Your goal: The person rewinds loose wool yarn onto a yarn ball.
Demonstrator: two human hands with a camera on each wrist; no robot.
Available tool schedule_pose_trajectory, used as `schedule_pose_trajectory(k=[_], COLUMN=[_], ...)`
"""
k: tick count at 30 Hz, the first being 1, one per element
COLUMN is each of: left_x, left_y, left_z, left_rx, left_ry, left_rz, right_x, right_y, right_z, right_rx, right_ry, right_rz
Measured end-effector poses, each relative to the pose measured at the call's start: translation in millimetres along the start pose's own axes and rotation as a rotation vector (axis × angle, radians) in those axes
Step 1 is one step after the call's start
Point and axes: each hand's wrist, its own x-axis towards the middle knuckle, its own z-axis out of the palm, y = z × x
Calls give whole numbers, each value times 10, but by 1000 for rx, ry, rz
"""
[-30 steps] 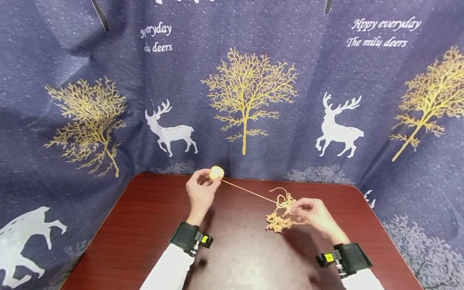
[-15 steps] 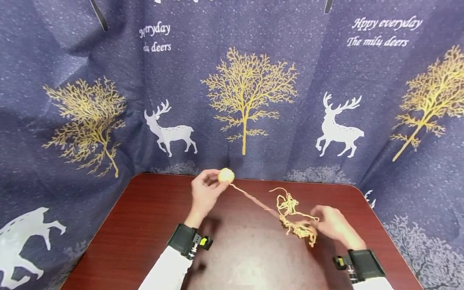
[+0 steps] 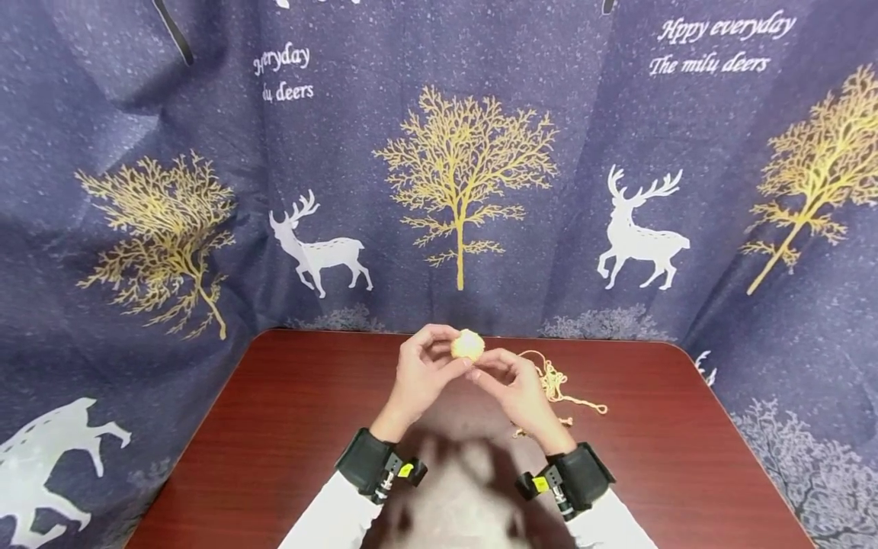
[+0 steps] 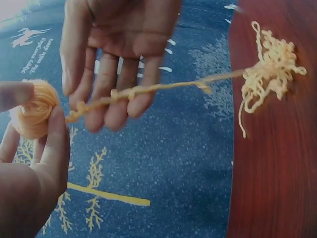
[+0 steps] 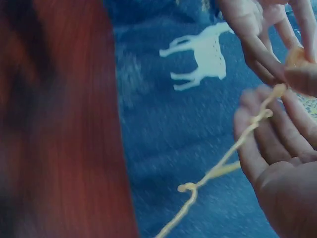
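Note:
My left hand [image 3: 420, 381] grips a small ball of yellow yarn [image 3: 468, 345] between thumb and fingers, above the far part of the table. Close to its right is my right hand [image 3: 521, 393]. In the left wrist view, a knotty strand of yarn [image 4: 168, 87] runs from the ball across the right hand's nearly straight fingers [image 4: 104, 94], palm facing the camera. That strand leads off to a loose tangle of yarn [image 4: 272, 69]. The right wrist view shows the same strand over the right fingers, with small loops along it.
The reddish-brown table [image 3: 288, 427] ends at a dark blue curtain [image 3: 576, 229] printed with deer and trees. Partly behind the right hand in the head view, the yarn tangle lies at the table's far right. Wrist cameras sit on both forearms.
From the tangle, my right hand first pulled rightward with yarn, then came left to beside the ball. My left hand has shifted right, still holding the ball.

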Motion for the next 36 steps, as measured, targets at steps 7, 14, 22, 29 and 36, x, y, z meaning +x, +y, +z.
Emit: schedule_pose_trajectory(k=[7,14,22,29,36], left_x=[45,104,171,169,139], left_y=[65,104,151,116,95], left_z=[-61,-155,-350,-551,-539], left_rx=[-56,-62,-2,-2,-41], left_ry=[122,240,396,533,514], left_rz=[-66,-70,-37,-18,-53], right_x=[-65,-137,-333,-583,-740], right_y=[-4,29,344,664,740], right_z=[36,-51,-481,-1267,-1766], right_rx=[-74,-199,-338,-320,-539], right_ry=[20,-143,-134,6,88], right_rz=[42,85,141,407,396])
